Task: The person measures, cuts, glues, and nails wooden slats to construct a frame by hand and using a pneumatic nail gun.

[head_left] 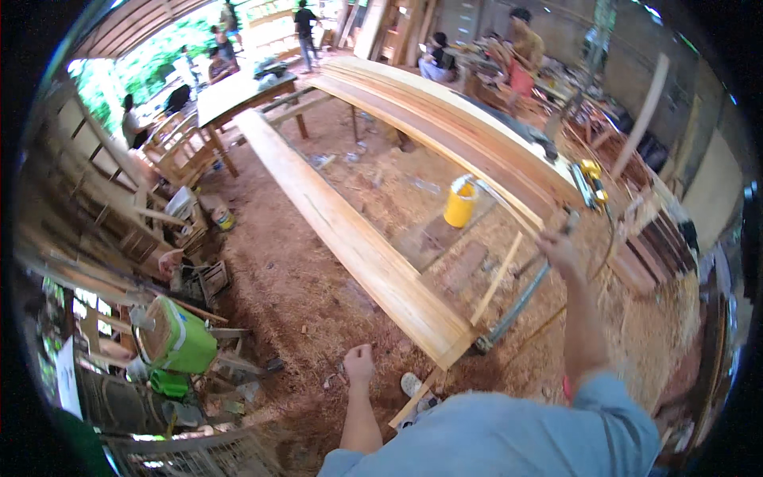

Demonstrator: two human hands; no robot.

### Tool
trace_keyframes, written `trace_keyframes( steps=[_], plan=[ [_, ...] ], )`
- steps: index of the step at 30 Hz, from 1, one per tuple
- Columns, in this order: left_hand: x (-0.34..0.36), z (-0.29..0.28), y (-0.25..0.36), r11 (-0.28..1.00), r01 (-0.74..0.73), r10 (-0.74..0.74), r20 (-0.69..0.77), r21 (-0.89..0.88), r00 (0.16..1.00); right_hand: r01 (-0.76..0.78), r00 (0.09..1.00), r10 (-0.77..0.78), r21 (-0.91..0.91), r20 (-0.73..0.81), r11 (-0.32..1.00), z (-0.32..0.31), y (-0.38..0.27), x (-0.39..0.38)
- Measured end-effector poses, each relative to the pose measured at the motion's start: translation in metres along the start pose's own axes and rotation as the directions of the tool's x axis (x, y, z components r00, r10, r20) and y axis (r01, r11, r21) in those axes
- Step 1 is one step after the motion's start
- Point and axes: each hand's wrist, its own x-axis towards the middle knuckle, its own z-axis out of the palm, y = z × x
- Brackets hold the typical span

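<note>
My right hand (557, 248) is curled at the stacked boards' near end (524, 191), beside the upper part of a long metal bar clamp (520, 300); exactly what it grips is unclear. A long pale plank (334, 222) runs diagonally away from me, with the clamp's lower end at its near end. My left hand (358, 362) is closed, left of the plank's end; any contents are hidden. A thin wooden strip (499, 274) lies between plank and clamp.
A yellow bucket (460, 207) stands between the boards; a yellow nail gun (591, 179) lies right. A green container (187, 346) is lower left, wood blocks (652, 254) right. People (305, 36) are around a table (238, 103) and farther back. Sawdust covers the floor.
</note>
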Motion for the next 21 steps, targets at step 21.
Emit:
trace_keyframes(
  steps=[21],
  plan=[
    [-0.107,0.036,0.116,0.559,-0.780,0.698,0.349,0.281,0.626,0.154,0.870,0.365,0.886,-0.331,0.437,0.067,0.156,-0.466]
  ],
)
